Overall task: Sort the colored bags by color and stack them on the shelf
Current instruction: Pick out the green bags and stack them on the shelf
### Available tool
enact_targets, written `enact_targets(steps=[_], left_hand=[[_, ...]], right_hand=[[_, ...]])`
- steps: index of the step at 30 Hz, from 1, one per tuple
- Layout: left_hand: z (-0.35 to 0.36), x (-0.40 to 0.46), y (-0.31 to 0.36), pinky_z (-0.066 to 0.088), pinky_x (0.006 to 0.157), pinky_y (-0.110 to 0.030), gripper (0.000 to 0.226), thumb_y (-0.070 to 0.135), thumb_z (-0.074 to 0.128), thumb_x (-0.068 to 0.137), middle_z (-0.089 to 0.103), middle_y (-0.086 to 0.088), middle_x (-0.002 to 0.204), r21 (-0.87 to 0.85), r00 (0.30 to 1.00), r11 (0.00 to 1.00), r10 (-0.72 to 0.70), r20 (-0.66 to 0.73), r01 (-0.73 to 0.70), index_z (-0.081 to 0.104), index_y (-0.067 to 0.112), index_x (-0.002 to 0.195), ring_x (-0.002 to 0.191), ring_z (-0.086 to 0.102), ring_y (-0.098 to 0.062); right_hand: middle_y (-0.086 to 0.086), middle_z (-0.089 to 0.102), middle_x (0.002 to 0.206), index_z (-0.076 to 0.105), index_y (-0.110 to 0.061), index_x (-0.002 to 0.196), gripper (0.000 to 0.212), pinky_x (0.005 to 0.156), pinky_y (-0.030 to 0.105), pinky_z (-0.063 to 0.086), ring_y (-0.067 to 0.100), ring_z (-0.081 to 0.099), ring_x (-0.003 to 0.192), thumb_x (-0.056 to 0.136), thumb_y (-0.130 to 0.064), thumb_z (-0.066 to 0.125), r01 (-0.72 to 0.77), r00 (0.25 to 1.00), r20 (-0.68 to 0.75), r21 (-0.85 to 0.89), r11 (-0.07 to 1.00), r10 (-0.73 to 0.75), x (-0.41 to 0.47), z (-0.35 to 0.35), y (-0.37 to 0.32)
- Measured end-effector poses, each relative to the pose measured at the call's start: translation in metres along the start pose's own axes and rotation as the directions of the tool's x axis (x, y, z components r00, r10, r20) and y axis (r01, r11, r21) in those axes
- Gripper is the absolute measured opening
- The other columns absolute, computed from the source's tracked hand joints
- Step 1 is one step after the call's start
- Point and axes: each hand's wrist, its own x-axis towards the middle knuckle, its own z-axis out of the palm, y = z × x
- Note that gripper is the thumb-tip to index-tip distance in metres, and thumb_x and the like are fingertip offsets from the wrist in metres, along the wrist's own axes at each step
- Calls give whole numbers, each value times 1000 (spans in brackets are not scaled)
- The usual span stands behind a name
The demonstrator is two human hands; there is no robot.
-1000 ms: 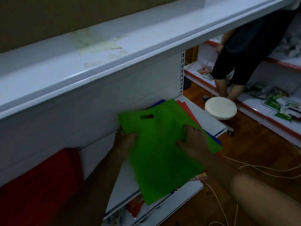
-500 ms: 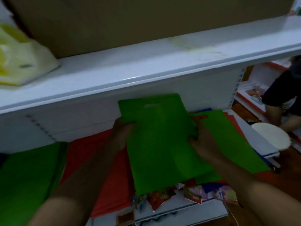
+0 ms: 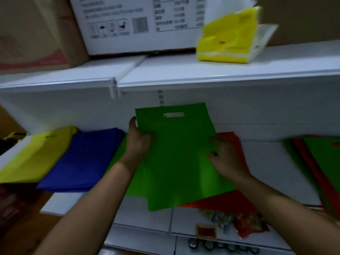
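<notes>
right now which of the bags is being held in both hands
The green bag with the cut-out handle: the left hand grips its left edge, the right hand its right side. The yellow, blue and red bags lie untouched.

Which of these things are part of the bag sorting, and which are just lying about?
Part of the job:
green bag, held by left hand and right hand
yellow stack
blue stack
red bags
mixed pile
shelf

Lying about:
cardboard box
yellow packet
snack packets
</notes>
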Motion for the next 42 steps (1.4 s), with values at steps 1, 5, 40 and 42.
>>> enact_targets(steps=[1, 5, 40, 42], left_hand=[[-27, 4, -11, 58, 80, -44, 87, 4, 67, 71, 64, -5, 115, 5, 1000, 1000, 12, -21, -12, 26, 23, 146, 98, 67, -24], [-119, 19, -50, 58, 81, -43, 71, 6, 66, 70, 68, -1, 109, 140, 995, 990, 49, -89, -36, 48, 22, 136, 94, 68, -20], [-96, 124, -164, 11, 119, -43, 68, 39, 58, 91, -9, -21, 159, 803, 927, 568, -176, 330, -178, 28, 19, 149, 147, -5, -36], [-93, 122, -147, 11, 118, -40, 70, 40, 59, 92, -7, -20, 159, 777, 935, 597, -118, 334, -202, 26, 19, 150, 148, -3, -34]], right_hand=[[14, 47, 141, 51, -7, 138, 54, 86, 23, 43, 29, 55, 117, 85, 0, 59, 6, 1000, 13, -5, 1000, -6, 0, 20, -17], [16, 46, 142, 48, -4, 139, 55, 98, 27, 39, 32, 49, 124, 85, -1, 61, 1, 998, 66, 18, 1000, -2, -7, 90, -76], [9, 4, 162, 16, -23, 154, 69, 118, 41, 16, 27, 7, 148, 97, -41, 50, 28, 931, 352, -324, 946, 93, 27, 200, -51], [6, 2, 162, 15, -24, 154, 70, 118, 42, 17, 27, 8, 149, 97, -42, 50, 2, 941, 324, -286, 958, 95, 24, 188, -55]])
